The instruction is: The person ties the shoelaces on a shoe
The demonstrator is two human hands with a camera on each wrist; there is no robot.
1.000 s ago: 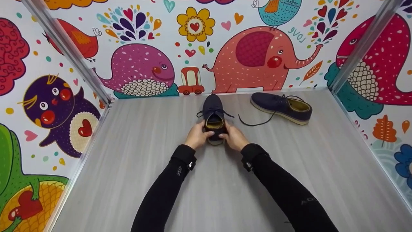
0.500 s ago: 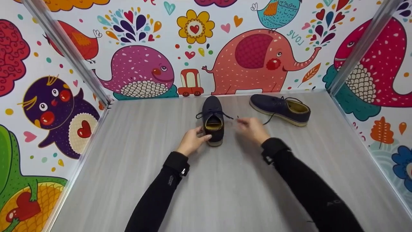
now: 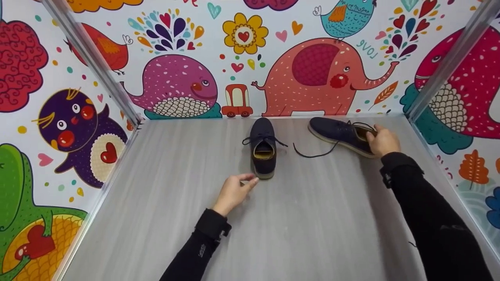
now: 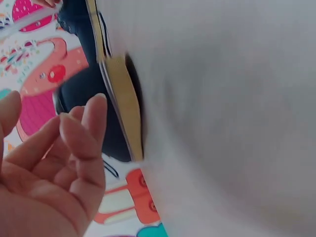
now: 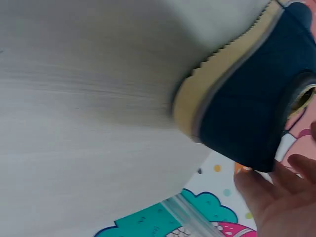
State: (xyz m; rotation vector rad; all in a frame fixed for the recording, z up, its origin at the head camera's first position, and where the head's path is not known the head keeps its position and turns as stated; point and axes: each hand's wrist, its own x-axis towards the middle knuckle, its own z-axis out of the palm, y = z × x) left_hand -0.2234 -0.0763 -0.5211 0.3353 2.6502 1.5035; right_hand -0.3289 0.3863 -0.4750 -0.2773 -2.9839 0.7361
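We are facing a printed wall [image 3: 250, 62] and looking down on a pale grey counter [image 3: 187, 156]. At its far right the loose-laced shoe [image 3: 338, 132] is resting sole-down, slanted; well apart to the left, the tied shoe [image 3: 263, 141] is pointing its toe at the wall. We are judging the loose-laced shoe to be light, soft in the upper, stiffer underneath and hardly fragile or slippery, so we are favouring the heel as the place for taking hold. There the right hand [image 3: 384, 142] is curving round the back, thumb by the opening; how firmly it is gripping, we are not seeing. The left hand [image 3: 232, 191] is hovering just beside the tied shoe's heel, fingers loosely bent, carrying nothing. The right wrist view is revealing a toothed sole edge [image 5: 215, 69], which the head view is hiding; only the head view is showing the whole trailing lace [image 3: 312, 157].
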